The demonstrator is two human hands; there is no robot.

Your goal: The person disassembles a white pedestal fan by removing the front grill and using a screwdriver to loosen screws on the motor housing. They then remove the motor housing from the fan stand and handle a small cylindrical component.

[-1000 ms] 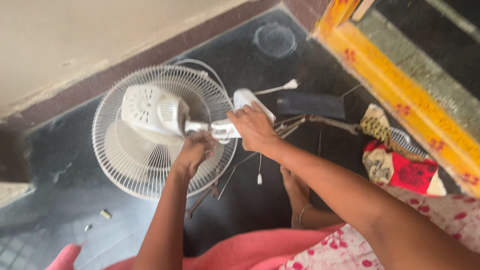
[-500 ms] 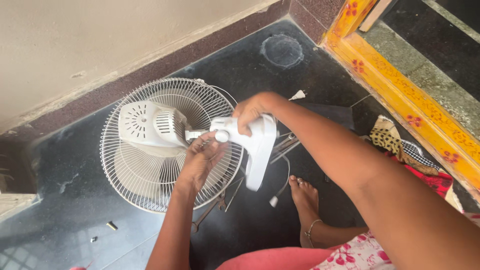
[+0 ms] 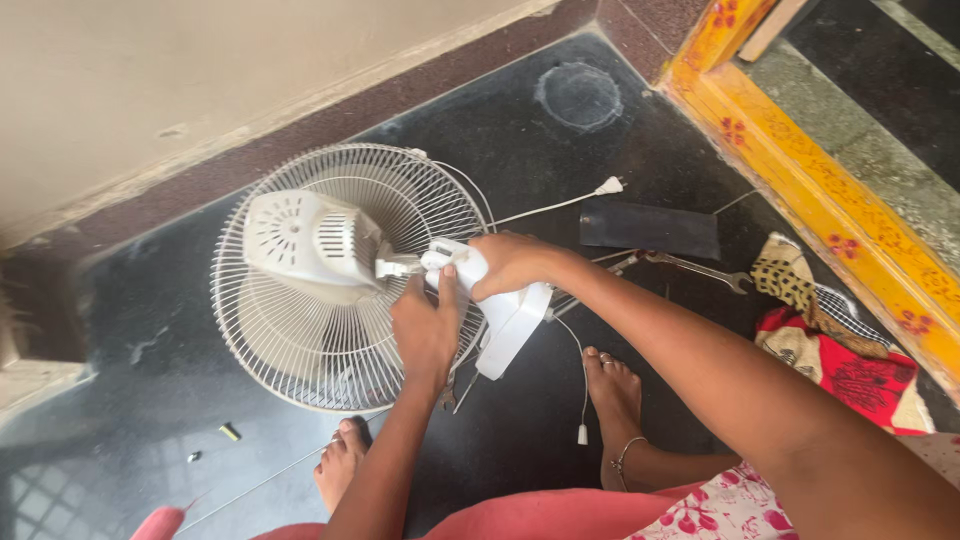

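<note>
White fan (image 3: 340,280), black floor (image 3: 520,150), red-and-leopard-print cloths (image 3: 840,350), yellow flowered threshold (image 3: 800,170).

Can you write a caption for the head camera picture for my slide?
Two hands, left and right, grip a white fan's neck bracket behind its motor housing.

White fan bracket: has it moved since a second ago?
Yes. The white bracket pointed toward the black mat before; now it has swung down toward the person's foot, with the right hand gripping it beside the motor housing.

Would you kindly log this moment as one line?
left hand: grips white plastic fan neck | right hand: holds same neck | round white wire fan grille: flat on dark floor
</note>
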